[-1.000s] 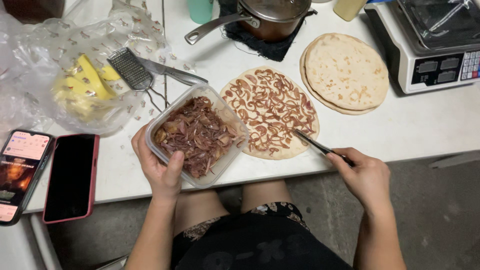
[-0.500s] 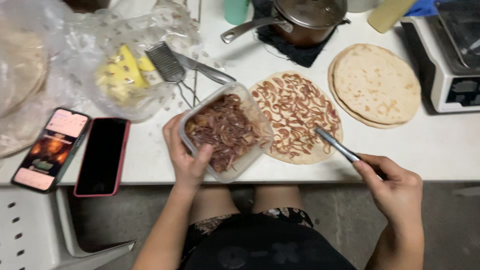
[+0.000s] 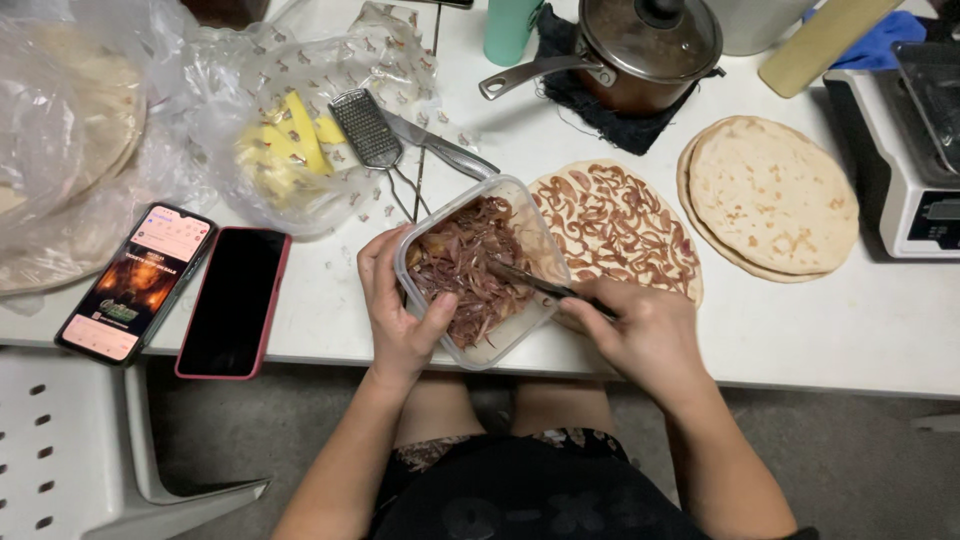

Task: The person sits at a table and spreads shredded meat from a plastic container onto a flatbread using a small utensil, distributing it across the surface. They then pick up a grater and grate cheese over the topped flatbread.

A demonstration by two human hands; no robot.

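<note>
Looking down on a white table (image 3: 850,340) with grey floor beneath and a white perforated chair (image 3: 70,440) at lower left. Crowded with 2 phones (image 3: 190,285), a crumpled plastic bag (image 3: 250,110) with yellow pieces, a metal grater (image 3: 368,128), a lidded pot (image 3: 645,45) on a dark cloth, a stack of plain flatbreads (image 3: 770,195), a topped flatbread (image 3: 625,225). At the near edge, a clear plastic container (image 3: 480,270) of dark shredded filling, tilted up. Left hand (image 3: 400,310) wrapped around its left wall, thumb on the near rim. Right hand (image 3: 640,330) closed on a dark utensil (image 3: 535,283): long axis slanting, tip pointing up-left into the filling, handle end hidden in the fist just right of the container.
</note>
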